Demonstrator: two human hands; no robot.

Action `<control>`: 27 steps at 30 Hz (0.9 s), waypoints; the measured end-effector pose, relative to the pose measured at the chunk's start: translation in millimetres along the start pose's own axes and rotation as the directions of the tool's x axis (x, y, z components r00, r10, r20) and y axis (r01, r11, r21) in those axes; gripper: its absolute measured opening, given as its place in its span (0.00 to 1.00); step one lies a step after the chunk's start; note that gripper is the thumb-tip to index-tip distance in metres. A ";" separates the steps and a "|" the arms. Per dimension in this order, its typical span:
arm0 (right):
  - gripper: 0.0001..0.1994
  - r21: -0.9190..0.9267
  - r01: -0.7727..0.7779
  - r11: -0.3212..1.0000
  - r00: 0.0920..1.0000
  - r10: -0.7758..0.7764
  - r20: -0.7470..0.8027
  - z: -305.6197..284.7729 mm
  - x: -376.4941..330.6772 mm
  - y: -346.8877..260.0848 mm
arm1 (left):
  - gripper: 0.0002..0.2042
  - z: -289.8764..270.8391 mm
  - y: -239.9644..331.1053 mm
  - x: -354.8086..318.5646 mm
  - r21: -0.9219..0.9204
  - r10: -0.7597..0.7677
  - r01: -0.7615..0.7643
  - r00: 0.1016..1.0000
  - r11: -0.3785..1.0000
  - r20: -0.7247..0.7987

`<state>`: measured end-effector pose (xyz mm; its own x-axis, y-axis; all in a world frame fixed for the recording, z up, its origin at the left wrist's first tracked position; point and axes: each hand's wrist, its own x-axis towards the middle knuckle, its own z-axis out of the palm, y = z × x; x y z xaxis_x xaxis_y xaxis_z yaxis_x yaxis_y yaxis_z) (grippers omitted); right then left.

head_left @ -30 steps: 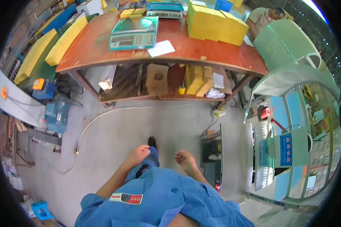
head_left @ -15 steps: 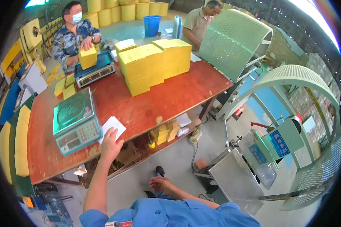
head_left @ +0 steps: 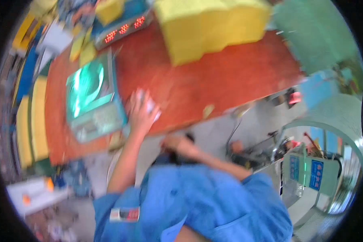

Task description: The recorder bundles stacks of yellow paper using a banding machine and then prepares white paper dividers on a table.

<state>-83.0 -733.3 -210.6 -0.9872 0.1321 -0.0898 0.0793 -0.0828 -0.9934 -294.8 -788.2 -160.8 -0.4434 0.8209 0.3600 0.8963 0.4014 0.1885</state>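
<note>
My left hand (head_left: 140,115) is at the near edge of the red table (head_left: 226,72), its fingers bent over a small stack of white paper (head_left: 151,105). The paper shows between and beside the fingers, blurred by motion. Just left of this hand stands a teal-edged digital scale (head_left: 94,97), its shiny top reflecting greenish light. My right hand (head_left: 177,144) hovers in front of my blue shirt, off the table edge. It is smeared, so its fingers cannot be made out.
Yellow paper blocks (head_left: 218,36) stand on the table's far side. A second scale (head_left: 125,30) with red digits carries a yellow block, with part of a person behind it. A green machine guard (head_left: 318,36) and a pale green machine (head_left: 316,173) stand at right.
My view has tilted down and turned, so the table looks nearer. My left hand has closed over the white paper, which lies slightly farther from the near scale. The co-workers have mostly left view.
</note>
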 end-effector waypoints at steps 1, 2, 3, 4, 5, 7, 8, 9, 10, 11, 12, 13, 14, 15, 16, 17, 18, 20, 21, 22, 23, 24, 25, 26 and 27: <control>0.16 -0.200 0.128 0.971 0.992 -0.129 0.007 -3.5 1.6 2.8 | 0.35 -7.3 7.6 7.6 -0.029 -0.011 0.011 1.000 1.000 0.001; 0.15 0.365 -0.209 0.907 0.970 0.240 -0.041 1.8 4.0 -28.5 | 0.36 -11.8 7.0 11.7 -0.100 -0.023 0.021 1.000 0.995 -0.014; 0.14 0.491 -0.251 0.834 0.949 0.311 -0.044 2.1 6.3 -38.9 | 0.37 -14.7 1.1 12.0 -0.217 -0.047 0.039 0.999 0.975 -0.028; 0.16 0.541 -0.333 0.773 0.918 0.397 -0.002 -0.1 10.7 -43.7 | 0.38 -14.3 -7.0 5.6 -0.272 -0.068 0.062 0.998 0.960 -0.015; 0.16 0.547 -0.351 0.760 0.917 0.396 0.039 -4.7 18.2 -40.8 | 0.37 -20.1 -10.8 -2.2 -0.292 -0.095 0.109 0.993 0.950 0.063; 0.16 0.527 -0.416 0.741 0.881 0.472 0.031 -2.1 16.9 -35.0 | 0.35 -35.5 -12.1 -17.9 -0.185 -0.064 0.101 0.979 0.978 0.195; 0.16 0.536 -0.435 0.723 0.867 0.497 0.033 0.0 13.9 -27.8 | 0.35 -38.1 -11.8 -25.5 -0.186 -0.072 0.110 0.977 0.976 0.202; 0.16 0.535 -0.441 0.721 0.864 0.502 0.035 1.9 12.0 -21.5 | 0.33 -39.8 -11.4 -30.8 -0.158 -0.061 0.100 0.971 0.982 0.232; 0.16 0.529 -0.428 0.733 0.871 0.490 0.027 2.2 10.5 -16.2 | 0.31 -40.6 -10.2 -33.1 -0.134 -0.048 0.085 0.965 0.987 0.259; 0.16 0.530 -0.411 0.742 0.879 0.476 0.015 8.1 12.1 -15.4 | 0.31 -43.8 -12.5 -34.7 -0.138 -0.042 0.080 0.964 0.987 0.262; 0.16 0.532 -0.408 0.742 0.879 0.477 0.007 13.6 14.9 -17.2 | 0.30 -46.2 -13.2 -34.6 -0.116 -0.017 0.050 0.963 0.992 0.270; 0.16 0.541 -0.400 0.740 0.877 0.481 -0.008 19.5 19.4 -21.5 | 0.28 -48.5 -13.3 -33.0 -0.094 0.007 0.020 0.961 0.995 0.278; 0.16 0.551 -0.395 0.735 0.873 0.487 -0.024 26.0 22.0 -24.3 | 0.28 -52.6 -12.0 -31.1 -0.102 0.015 0.014 0.960 0.995 0.279; 0.16 0.553 -0.392 0.735 0.871 0.490 -0.033 30.9 24.4 -24.4 | 0.27 -57.1 -10.3 -27.5 -0.101 0.028 0.000 0.959 0.995 0.281; 0.16 0.554 -0.369 0.746 0.882 0.470 -0.045 34.8 26.7 -24.3 | 0.27 -58.7 -9.1 -26.3 -0.100 0.042 -0.014 0.958 0.995 0.283; 0.15 0.552 -0.342 0.760 0.893 0.445 -0.060 37.3 30.2 -24.7 | 0.27 -57.9 -9.3 -25.4 -0.106 0.053 -0.024 0.958 0.994 0.281; 0.15 0.553 -0.335 0.763 0.893 0.444 -0.071 40.1 31.7 -23.9 | 0.26 -57.1 -9.2 -24.9 -0.088 0.061 -0.037 0.957 0.995 0.284; 0.15 0.567 -0.325 0.757 0.897 0.437 -0.070 43.8 33.0 -21.8 | 0.26 -54.9 -12.9 -23.9 -0.076 0.080 -0.061 0.956 0.995 0.283; 0.15 0.567 -0.317 0.761 0.897 0.434 -0.081 44.0 32.5 -23.3 | 0.26 -52.9 -17.9 -24.8 -0.090 0.097 -0.075 0.957 0.993 0.272; 0.15 0.579 -0.294 0.761 0.902 0.421 -0.095 44.0 31.3 -26.0 | 0.26 -52.0 -21.3 -24.4 -0.104 0.113 -0.089 0.959 0.991 0.261; 0.15 0.591 -0.273 0.759 0.907 0.408 -0.105 44.4 30.1 -28.6 | 0.26 -52.6 -22.7 -24.3 -0.108 0.121 -0.096 0.958 0.990 0.259; 0.15 0.591 -0.268 0.761 0.906 0.408 -0.113 43.4 28.8 -33.5 | 0.26 -53.8 -23.4 -24.6 -0.127 0.131 -0.102 0.960 0.987 0.249; 0.15 0.582 -0.236 0.778 0.903 0.396 -0.164 41.3 26.8 -41.3 | 0.26 -55.2 -23.4 -25.1 -0.145 0.141 -0.108 0.961 0.983 0.238; 0.16 0.570 -0.203 0.796 0.899 0.382 -0.213 38.7 26.0 -49.6 | 0.26 -57.6 -22.0 -24.6 -0.147 0.147 -0.114 0.961 0.982 0.235; 0.16 0.568 -0.198 0.799 0.898 0.380 -0.221 36.1 26.2 -56.4 | 0.27 -59.1 -20.0 -24.8 -0.173 0.139 -0.098 0.960 0.980 0.243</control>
<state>-118.3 -760.8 -154.4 -0.8262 0.3054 -0.4735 0.1800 -0.6533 -0.7354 -302.3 -840.6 -119.5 -0.2991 0.9424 0.1499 0.9199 0.2430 0.3076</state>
